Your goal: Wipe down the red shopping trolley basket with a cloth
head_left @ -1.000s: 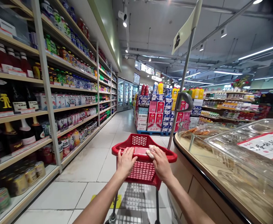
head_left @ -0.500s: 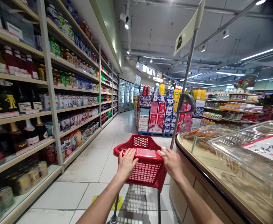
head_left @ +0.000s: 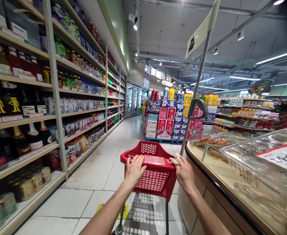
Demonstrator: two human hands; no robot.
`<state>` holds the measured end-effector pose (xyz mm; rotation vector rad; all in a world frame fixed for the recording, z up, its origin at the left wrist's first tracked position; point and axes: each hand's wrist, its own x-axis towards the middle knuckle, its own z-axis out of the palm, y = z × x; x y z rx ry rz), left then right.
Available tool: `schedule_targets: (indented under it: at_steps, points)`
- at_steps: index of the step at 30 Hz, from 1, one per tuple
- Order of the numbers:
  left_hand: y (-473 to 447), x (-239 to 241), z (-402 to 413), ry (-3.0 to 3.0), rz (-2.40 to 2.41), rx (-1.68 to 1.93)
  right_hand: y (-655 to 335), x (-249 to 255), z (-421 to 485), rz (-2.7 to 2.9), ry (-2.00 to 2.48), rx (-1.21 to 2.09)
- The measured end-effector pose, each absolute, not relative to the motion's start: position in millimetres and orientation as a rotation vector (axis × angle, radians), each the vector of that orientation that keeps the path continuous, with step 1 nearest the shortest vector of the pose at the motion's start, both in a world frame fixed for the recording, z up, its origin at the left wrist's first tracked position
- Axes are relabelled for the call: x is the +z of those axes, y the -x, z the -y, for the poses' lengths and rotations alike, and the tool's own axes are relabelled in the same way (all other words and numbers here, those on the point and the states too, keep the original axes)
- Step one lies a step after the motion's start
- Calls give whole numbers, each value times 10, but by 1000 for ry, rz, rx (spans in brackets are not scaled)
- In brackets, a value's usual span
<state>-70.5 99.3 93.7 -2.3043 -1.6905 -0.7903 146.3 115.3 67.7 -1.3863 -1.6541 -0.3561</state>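
Note:
A red plastic shopping cart (head_left: 155,184) with a lattice basket stands directly in front of me. My left hand (head_left: 135,170) lies over the left part of its handle bar (head_left: 155,160), fingers curled across the top. At the bar's right end is my right hand (head_left: 184,173), its fingers bent around a crumpled whitish piece (head_left: 174,160), perhaps a tissue, against the handle. The right palm and the undersides of the left fingers are hidden. No goods can be made out through the basket's lattice.
Shelves (head_left: 82,114) of bottles and cans line the left side. Close on the right is a curved counter (head_left: 202,178) with clear covers, beside a metal pole (head_left: 200,71) bearing a flag. Stacked drink cartons (head_left: 165,125) stand ahead; glass-door fridges (head_left: 133,98) are farther back.
The surroundings have shifted slightly rightward in view. Both hands remain at the cart's handle, and the fingers of my right hand have moved a little around the whitish piece.

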Motion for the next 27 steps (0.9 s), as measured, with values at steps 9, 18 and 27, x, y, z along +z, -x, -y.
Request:
schedule_targets:
  at_steps: [9, 18, 27]
  points:
    - [744, 845, -1027, 2326, 1604, -735, -1342, 617, -1174, 1747, 1311, -388]
    - [679, 887, -1001, 2372, 1616, -737, -988, 626, -1137, 1926, 1082, -415]
    - [629, 847, -1018, 2366, 1610, -757, -1130, 646, -1168, 1747, 1203, -376]
